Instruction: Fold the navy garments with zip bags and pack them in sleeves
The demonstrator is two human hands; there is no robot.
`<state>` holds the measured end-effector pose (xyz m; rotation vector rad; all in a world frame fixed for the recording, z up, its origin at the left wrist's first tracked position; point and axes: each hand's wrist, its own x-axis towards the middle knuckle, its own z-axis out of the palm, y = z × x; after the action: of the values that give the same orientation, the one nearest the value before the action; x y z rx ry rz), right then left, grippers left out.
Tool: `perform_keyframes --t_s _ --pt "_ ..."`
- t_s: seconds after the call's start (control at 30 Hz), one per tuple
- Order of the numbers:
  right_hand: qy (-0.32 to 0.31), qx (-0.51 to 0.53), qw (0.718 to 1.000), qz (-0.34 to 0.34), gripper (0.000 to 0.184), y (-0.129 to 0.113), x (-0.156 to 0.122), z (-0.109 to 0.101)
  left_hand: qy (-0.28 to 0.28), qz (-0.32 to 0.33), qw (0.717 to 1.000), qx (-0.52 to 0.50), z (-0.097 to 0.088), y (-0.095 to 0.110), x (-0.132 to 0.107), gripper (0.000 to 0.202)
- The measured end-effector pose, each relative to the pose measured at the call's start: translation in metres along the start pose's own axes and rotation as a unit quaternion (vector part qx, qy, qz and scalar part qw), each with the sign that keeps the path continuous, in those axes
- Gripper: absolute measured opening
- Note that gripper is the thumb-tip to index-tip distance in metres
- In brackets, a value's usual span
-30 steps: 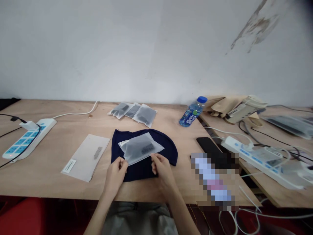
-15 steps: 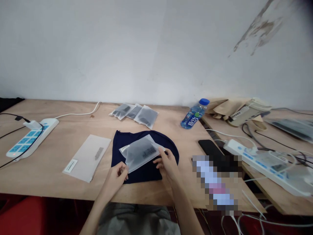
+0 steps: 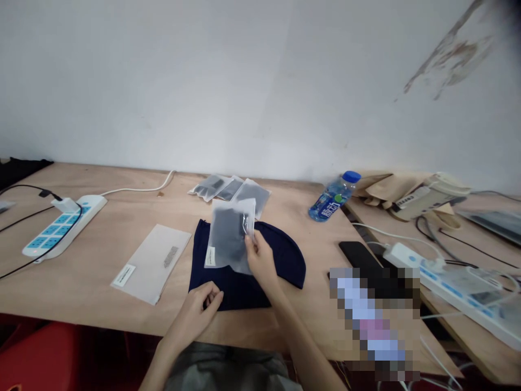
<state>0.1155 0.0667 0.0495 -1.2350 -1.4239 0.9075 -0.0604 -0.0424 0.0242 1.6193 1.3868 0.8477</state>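
While the right hand point(image 3: 260, 258) keeps to the right edge of a dark-filled frosted packet point(image 3: 228, 233), its grip pinches that edge between thumb and fingers. Packet is over the dark blue cloth point(image 3: 287, 252), white label at its lower left corner; cannot tell whether its lower edge touches the fabric. Its top overlaps, in view, the nearest of three more frosted packets point(image 3: 211, 187), which lie overlapping in a row toward the wall point(image 3: 163, 81).

Left hand point(image 3: 205, 301) at the cloth's near left part: fingers curled, thumb close to forefinger. Cannot tell whether this grip has any fabric.

Cloth flat on the wooden worktop point(image 3: 93, 293), rounded side to the right. Just beside it, left: flat pale pouch point(image 3: 152, 260), label and printed block showing. Farther left, white power strip point(image 3: 61, 228), blue sockets. Off right, blue-capped bottle point(image 3: 331, 198).
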Motion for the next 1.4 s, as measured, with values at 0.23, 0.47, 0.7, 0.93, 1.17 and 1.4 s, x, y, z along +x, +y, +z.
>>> perform_keyframes --t_s 0.23,0.47,0.7,0.93,1.17,1.4 --pt "-0.040 0.004 0.998 -0.041 0.023 -0.023 0.132 -0.005 -0.003 -0.018 1.000 -0.010 -0.003 0.001 -0.001 0.033" --pt "0.064 -0.051 0.996 0.031 0.032 0.022 0.189 -0.003 0.031 -0.006 1.000 0.003 -0.002 0.000 -0.006 0.031" --pt "0.048 -0.195 0.980 -0.008 0.018 0.071 0.110 -0.053 0.127 0.051 0.983 0.121 -0.021 -0.011 0.005 0.024" --pt "0.033 -0.289 0.955 -0.056 0.019 0.083 0.085 -0.079 0.169 0.103 0.925 0.325 -0.058 -0.016 0.108 0.030" --pt "0.037 -0.298 0.950 -0.089 0.022 0.065 0.083 -0.094 0.135 0.079 0.918 0.364 -0.077 -0.023 0.165 0.021" --pt "0.071 -0.260 0.955 -0.122 0.027 0.039 0.066 -0.109 0.145 0.083 0.929 0.331 -0.084 -0.025 0.150 0.012"
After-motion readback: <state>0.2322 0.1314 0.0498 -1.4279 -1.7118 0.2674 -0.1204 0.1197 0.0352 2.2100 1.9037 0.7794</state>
